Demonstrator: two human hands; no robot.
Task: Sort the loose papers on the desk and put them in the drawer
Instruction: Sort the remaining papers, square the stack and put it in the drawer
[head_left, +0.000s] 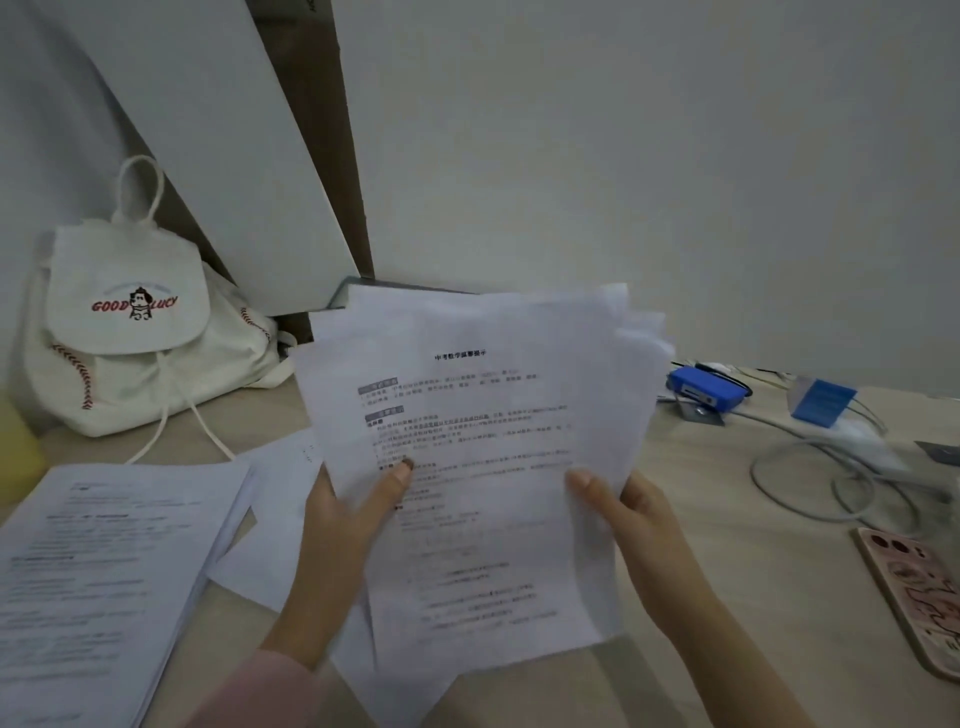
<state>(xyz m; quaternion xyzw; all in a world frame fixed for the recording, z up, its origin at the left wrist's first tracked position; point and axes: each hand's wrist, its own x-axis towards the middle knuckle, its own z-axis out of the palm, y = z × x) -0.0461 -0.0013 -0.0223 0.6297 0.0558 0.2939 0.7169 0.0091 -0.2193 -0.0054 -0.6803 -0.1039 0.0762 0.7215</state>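
Note:
I hold a fanned bundle of printed white papers (483, 415) up above the desk, its printed side facing me. My left hand (337, 530) grips the bundle's lower left edge with the thumb on the front. My right hand (634, 525) grips the lower right edge, thumb on the front too. A second stack of printed papers (104, 566) lies flat on the desk at the left. One loose sheet (270, 519) lies between that stack and my left hand, partly hidden by the bundle. No drawer is in view.
A white drawstring backpack (135, 332) leans at the back left. White boards (218, 156) lean on the wall behind it. At the right lie a blue device (704, 387), grey cables (810, 483) and a pink phone (914, 592). The beige desk (727, 649) runs under everything.

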